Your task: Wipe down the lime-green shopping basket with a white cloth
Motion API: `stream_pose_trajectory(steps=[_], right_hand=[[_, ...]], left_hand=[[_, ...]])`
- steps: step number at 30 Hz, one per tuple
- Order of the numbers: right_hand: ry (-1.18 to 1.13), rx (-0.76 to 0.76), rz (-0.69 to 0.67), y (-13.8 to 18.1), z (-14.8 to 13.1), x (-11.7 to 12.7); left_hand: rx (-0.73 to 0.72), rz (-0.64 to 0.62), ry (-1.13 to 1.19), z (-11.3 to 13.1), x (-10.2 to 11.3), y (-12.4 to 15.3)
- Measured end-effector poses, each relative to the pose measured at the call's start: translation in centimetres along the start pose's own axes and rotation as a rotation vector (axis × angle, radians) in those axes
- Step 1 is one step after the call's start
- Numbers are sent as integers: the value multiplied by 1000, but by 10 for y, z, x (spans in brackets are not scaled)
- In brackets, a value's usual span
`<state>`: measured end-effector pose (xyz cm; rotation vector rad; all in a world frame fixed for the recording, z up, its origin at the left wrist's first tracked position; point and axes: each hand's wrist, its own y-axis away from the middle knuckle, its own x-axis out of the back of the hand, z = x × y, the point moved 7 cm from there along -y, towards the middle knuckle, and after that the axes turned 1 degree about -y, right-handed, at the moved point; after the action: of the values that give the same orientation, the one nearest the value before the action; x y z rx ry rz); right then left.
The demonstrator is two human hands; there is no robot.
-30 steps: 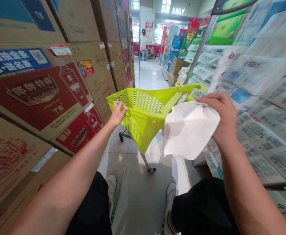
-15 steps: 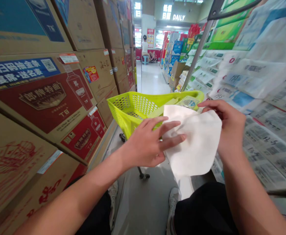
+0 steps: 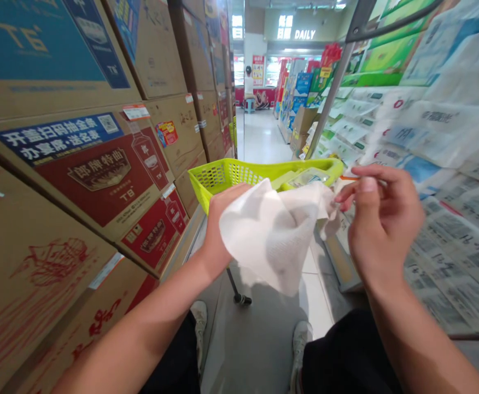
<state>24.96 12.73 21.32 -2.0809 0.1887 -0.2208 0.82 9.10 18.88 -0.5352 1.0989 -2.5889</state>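
Observation:
A white paper towel (image 3: 272,235) hangs between my two hands in front of me. My left hand (image 3: 218,219) is behind the towel and grips its left part, so most of its fingers are hidden. My right hand (image 3: 381,221) is curled, and its fingertips pinch the towel's right corner. Just beyond the hands stands a yellow-green shopping cart (image 3: 231,175) with a clear wrapped pack (image 3: 311,176) in it.
Stacked cardboard cartons (image 3: 100,158) line the left of a narrow aisle. Shelves of wrapped paper goods (image 3: 440,137) line the right behind a grey upright (image 3: 332,90). My shoes stand on the tiled floor (image 3: 260,334). A person (image 3: 248,82) stands far down the aisle.
My left hand left the cart rim and came over to the towel, then went behind it and took hold. The towel shifted left and crumpled. My right hand turned to pinch its corner.

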Motion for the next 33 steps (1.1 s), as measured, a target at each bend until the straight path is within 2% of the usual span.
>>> stream_pose_trajectory(steps=[2, 4, 5, 7, 11, 15, 18, 20, 22, 24, 26, 28, 30, 31, 33], right_hand=[[5, 136, -129, 9, -34, -11], [145, 265, -361, 25, -62, -32], [237, 288, -448, 34, -68, -43], [380, 255, -488, 43, -70, -56], [377, 129, -374, 30, -37, -59], [165, 49, -220, -16, 18, -41], [38, -99, -160, -56, 49, -36], [-52, -86, -66, -78, 46, -35], [-124, 38, 73, -94, 27, -32], [-179, 149, 130, -100, 11, -34], [-177, 157, 55, -101, 12, -41], [-94, 101, -108, -98, 32, -47], [112, 63, -297, -89, 66, -46], [254, 51, -378, -83, 85, -42], [556, 13, -417, -75, 120, -20]], left_hand=[[25, 15, -11, 5, 8, -9], [9, 63, -64, 15, 15, -20], [-15, 101, -111, 21, 18, -26], [-83, 194, -213, 34, 20, -36], [-168, 299, -269, 39, 20, -49], [-176, 346, -208, 16, 32, -59], [-219, 424, -173, 10, 43, -65], [-306, 537, -165, 20, 49, -64], [-391, 650, -189, 35, 54, -57], [-434, 690, -243, 48, 57, -50], [-414, 566, -323, 53, 54, -44], [-362, 266, -393, 47, 43, -35], [-280, -81, -431, 32, 26, -18], [-227, -197, -441, 23, 20, -8], [-107, -318, -512, 5, 12, 10]])
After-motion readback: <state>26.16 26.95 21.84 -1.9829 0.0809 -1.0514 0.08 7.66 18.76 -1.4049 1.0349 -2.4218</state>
